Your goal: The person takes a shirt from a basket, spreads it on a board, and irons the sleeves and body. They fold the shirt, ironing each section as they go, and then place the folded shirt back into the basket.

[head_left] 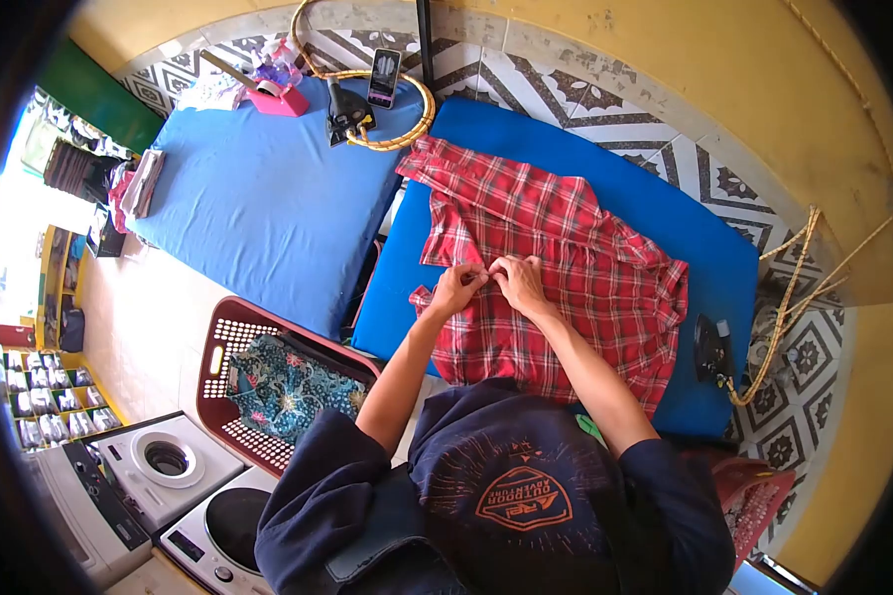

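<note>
A red plaid shirt (575,268) lies spread over the blue padded board (704,223) in front of me. Both my hands meet near its left part, fingertips almost touching. My left hand (458,288) pinches the shirt's fabric between thumb and fingers. Close beside it, my right hand (521,283) also has its fingers closed on the shirt, at the same spot. Exactly which part of the shirt is pinched is too small to make out.
An iron (347,114) with a yellow cord stands on the light blue table (268,198), near a phone (384,77) and a pink tape dispenser (278,99). Another black iron (709,349) rests at right. A maroon basket (230,407) holds patterned cloth (293,387). Washing machines (169,461) stand lower left.
</note>
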`<state>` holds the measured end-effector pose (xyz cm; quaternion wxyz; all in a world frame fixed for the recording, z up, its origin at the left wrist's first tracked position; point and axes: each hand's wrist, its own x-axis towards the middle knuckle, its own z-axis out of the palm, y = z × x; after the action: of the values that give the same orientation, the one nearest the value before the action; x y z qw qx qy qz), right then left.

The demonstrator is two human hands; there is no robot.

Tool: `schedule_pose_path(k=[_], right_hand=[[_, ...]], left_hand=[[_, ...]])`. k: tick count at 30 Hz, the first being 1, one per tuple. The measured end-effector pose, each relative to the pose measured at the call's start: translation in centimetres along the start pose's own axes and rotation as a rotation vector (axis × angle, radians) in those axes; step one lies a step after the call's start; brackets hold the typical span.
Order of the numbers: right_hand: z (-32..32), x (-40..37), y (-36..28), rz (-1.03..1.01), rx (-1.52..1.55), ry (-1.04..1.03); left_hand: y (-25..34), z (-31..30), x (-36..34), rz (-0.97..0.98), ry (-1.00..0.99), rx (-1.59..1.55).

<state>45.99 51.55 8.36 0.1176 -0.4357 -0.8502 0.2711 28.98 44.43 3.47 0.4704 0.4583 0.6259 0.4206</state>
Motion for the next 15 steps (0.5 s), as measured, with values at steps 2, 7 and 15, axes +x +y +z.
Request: schedule_pose_path(k=[2, 7, 15], right_hand=[[-0.5, -0.2, -0.3, -0.042, -0.029, -0.021], [2.5, 1.1, -2.3, -0.178, -0.257, 0.279], [6.3, 6.3, -3.1, -0.182, -0.444, 0.011]], left_hand=[[-0.8, -0.3, 0.1, 0.021, -0.091, -0.131], [1.3, -4.7, -3.6, 0.087, -0.052, 0.312], [2.2, -5.6, -7.4, 0.081, 0.197, 0.469]])
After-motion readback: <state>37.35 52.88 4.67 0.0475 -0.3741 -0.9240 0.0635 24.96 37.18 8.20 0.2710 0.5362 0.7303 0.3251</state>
